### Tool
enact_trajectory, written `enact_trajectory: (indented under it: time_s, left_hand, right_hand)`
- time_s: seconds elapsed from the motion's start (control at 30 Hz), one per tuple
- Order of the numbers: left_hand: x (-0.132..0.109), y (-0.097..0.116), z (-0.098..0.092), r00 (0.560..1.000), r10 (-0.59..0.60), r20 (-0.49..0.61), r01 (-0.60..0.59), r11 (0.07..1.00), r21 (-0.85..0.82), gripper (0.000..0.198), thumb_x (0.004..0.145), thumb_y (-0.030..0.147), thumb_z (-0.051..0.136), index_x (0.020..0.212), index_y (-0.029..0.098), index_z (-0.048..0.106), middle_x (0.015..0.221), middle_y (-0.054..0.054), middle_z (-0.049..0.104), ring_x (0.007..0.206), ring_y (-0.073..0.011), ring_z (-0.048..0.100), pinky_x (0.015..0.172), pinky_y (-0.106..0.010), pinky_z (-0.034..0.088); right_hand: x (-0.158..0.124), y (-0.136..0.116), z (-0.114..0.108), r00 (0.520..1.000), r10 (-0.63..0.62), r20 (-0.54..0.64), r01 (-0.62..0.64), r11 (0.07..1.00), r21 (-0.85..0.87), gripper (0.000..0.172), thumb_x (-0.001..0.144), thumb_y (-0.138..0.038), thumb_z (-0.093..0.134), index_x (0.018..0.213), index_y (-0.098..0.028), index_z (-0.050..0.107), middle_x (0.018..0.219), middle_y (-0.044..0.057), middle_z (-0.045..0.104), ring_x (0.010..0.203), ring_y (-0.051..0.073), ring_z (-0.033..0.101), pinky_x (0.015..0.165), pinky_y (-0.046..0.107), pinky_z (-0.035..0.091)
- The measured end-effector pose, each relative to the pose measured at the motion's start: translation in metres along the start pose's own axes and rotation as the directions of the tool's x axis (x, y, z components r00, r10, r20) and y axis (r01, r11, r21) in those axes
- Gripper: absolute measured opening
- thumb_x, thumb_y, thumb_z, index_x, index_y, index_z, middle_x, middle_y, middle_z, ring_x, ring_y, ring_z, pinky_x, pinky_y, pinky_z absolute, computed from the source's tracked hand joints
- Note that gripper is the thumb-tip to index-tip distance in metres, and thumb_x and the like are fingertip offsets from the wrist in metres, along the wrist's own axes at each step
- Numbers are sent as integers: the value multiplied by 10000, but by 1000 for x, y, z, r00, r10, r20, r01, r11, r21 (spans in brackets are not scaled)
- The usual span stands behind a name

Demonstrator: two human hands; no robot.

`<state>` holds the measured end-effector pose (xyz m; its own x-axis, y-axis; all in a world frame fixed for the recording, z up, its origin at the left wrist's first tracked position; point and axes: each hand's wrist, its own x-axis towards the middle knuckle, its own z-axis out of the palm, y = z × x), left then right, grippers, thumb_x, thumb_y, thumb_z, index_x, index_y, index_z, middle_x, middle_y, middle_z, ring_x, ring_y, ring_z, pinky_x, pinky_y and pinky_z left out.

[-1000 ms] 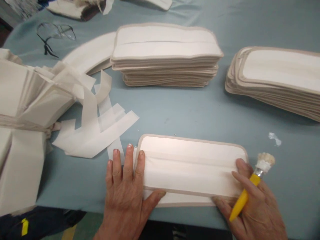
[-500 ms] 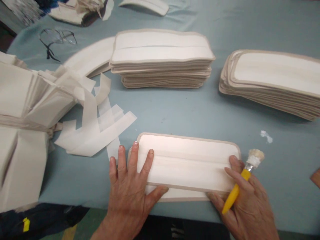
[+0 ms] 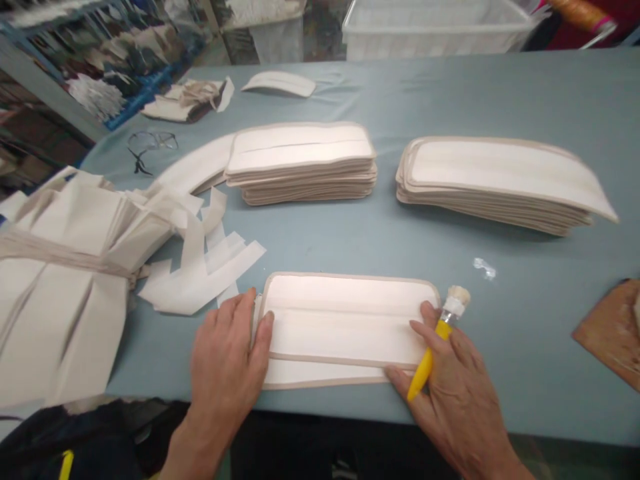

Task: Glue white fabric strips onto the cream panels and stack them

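Observation:
In front of me lies a white panel with beige bound edges and rounded corners. Another white panel is beneath it, showing along the front and left. My left hand closes on the upper panel's left end, thumb along its edge and fingers close together beside it. In my right hand is a paintbrush with a yellow handle and white-coated bristles, pointing up and away. That hand's thumb and fingers also touch the panel's right end.
Behind stand two stacks of similar panels, a left stack and a right stack. Pale strips and a tied bundle lie at left, with glasses beyond. A white smear and brown piece are at right.
My left hand has gone from lying spread on the panel to closing at its left end. My right hand still holds the paintbrush. The view has tilted up, showing a white crate behind the table.

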<state>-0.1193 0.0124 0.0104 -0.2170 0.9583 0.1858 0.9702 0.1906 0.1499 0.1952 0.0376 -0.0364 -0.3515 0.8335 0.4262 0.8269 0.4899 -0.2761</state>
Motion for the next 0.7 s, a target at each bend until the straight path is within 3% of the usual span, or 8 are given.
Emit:
enact_trajectory:
  time_s: [0.17,0.4,0.53,0.7]
  left_hand:
    - [33,9,0,992,-88,89,92,995,-42,583,1024,553,289,1213,151,667,1156,-168,659,1054,-359,629,980,-522,512]
    - [51,9,-12,971,-204,122,226,954,-197,550,904,685,441,1051,197,651,1065,-149,684,1039,-384,633,968,-551,504]
    - [50,9,-22,936,-305,174,348,869,-352,510,886,660,529,1092,209,644,907,-53,716,892,-300,685,805,-415,539]
    - [35,-1,-25,874,-395,283,486,688,-540,667,829,692,583,1234,170,673,732,-26,713,699,-242,674,593,-314,533]
  right_hand:
    - [1,0,1,1000,-3,-16,3,1000,2,520,1072,-518,525,1421,-135,497,1599,256,493,1393,415,545,1109,611,455]
    - [3,-2,2,999,44,14,-44,999,-6,585,990,-487,668,1434,-153,485,1587,255,507,1394,421,542,1142,614,437]
    - [2,-2,3,999,46,4,-46,999,12,618,962,-460,710,1446,-155,477,1596,256,497,1394,423,541,1141,618,438]
    - [0,-1,6,998,56,-6,-55,998,35,632,962,-452,712,1467,-156,473,1613,246,482,1411,422,528,1156,629,422]
